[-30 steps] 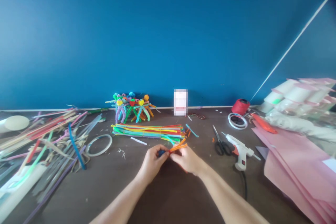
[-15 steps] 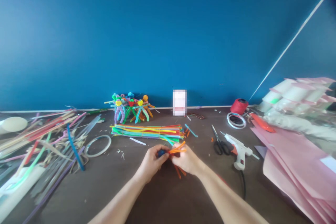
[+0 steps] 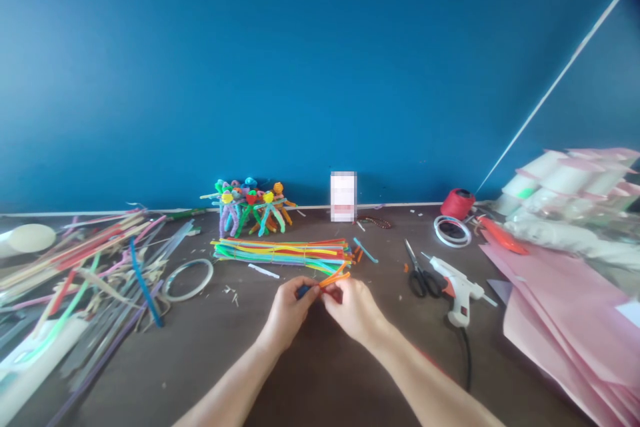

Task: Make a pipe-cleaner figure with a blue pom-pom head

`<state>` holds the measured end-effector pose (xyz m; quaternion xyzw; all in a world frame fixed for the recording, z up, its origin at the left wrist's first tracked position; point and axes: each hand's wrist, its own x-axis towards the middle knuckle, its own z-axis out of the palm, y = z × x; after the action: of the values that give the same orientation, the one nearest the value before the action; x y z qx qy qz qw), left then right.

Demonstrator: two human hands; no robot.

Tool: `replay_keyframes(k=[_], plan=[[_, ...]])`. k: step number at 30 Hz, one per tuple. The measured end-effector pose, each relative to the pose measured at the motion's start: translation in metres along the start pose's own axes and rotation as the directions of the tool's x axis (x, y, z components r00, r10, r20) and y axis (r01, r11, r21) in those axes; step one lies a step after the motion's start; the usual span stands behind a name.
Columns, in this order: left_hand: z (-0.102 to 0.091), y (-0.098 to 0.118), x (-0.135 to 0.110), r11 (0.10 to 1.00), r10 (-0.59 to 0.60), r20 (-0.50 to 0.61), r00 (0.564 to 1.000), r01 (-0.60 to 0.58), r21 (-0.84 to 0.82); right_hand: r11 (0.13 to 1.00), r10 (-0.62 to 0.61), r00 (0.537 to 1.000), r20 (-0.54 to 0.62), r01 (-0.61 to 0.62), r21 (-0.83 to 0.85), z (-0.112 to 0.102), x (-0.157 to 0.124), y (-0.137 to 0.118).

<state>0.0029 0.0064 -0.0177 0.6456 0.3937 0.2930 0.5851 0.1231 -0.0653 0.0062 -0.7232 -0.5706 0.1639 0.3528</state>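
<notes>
My left hand [image 3: 287,310] is closed around a small blue piece [image 3: 303,291], mostly hidden by the fingers, with orange pipe cleaners [image 3: 336,277] coming out beside it. The fingertips of my right hand [image 3: 356,303] pinch these orange strands close to the left fingertips, and upper ends stick out beyond the hands. Just past them lies a bundle of coloured pipe cleaners [image 3: 280,251]. Behind that bundle stands a group of small pipe-cleaner figures [image 3: 253,208] against the blue wall.
To the right lie black-handled scissors [image 3: 420,280], a white glue gun [image 3: 460,290] with its cord, a red thread spool [image 3: 457,202] and pink sheets [image 3: 550,320]. Left, a tape ring [image 3: 188,280] lies beside heaped loose strips [image 3: 110,280]. A blurred white card [image 3: 344,197] stands at the wall.
My right hand has turned and drawn its fingers in at the left fingertips. The orange ends that hung below the hands are out of sight now.
</notes>
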Motion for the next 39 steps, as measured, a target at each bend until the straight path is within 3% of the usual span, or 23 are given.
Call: replay_keyframes(k=[3,7,12,17,20,23,26,29,31,33,36,39], plan=[[0.0,-0.002,0.001,1.0,0.001,-0.048,0.999,-0.001,-0.006,0.97,-0.143,0.987,-0.079,0.124,-0.209,0.003,-0.006,-0.004],[-0.001,-0.004,0.002,0.997,0.045,-0.1,0.994,-0.038,0.073,0.867,-0.28,0.959,-0.041,0.234,-0.439,0.001,-0.01,-0.012],[-0.006,0.003,0.001,0.946,0.206,-0.036,0.978,-0.189,0.264,0.794,-0.353,0.935,-0.021,0.288,-0.535,-0.011,-0.009,-0.017],[-0.008,0.012,-0.001,0.864,0.346,0.123,0.93,-0.367,0.345,0.859,-0.37,0.929,-0.027,0.33,-0.392,-0.023,-0.004,-0.015],[-0.009,0.016,-0.003,0.843,0.362,0.209,0.909,-0.415,0.344,0.952,-0.248,0.968,-0.04,0.236,-0.193,-0.028,0.0,-0.009],[-0.01,0.021,-0.005,0.834,0.36,0.308,0.881,-0.452,0.317,0.993,-0.029,0.986,0.165,0.01,0.114,-0.033,0.004,0.0],[-0.011,0.024,-0.008,0.847,0.351,0.394,0.849,-0.467,0.252,0.917,0.047,0.913,0.406,-0.2,0.344,-0.039,0.008,0.008],[-0.012,0.025,-0.011,0.891,0.32,0.456,0.83,-0.428,0.154,0.827,0.042,0.846,0.532,-0.328,0.456,-0.043,0.009,0.011],[-0.012,0.022,-0.011,0.923,0.305,0.437,0.846,-0.375,0.082,0.766,0.018,0.79,0.613,-0.405,0.499,-0.043,0.009,0.01],[-0.011,0.018,-0.01,0.951,0.272,0.35,0.896,-0.306,0.045,0.742,0.019,0.78,0.626,-0.43,0.514,-0.04,0.009,0.008],[-0.008,0.011,-0.008,0.977,0.186,0.172,0.967,-0.201,0.074,0.791,0.048,0.867,0.496,-0.336,0.512,-0.032,0.008,0.005],[-0.006,0.009,-0.006,0.973,0.164,0.037,0.986,-0.168,0.158,0.906,-0.038,0.944,0.327,-0.106,0.41,-0.024,0.007,0.002]])
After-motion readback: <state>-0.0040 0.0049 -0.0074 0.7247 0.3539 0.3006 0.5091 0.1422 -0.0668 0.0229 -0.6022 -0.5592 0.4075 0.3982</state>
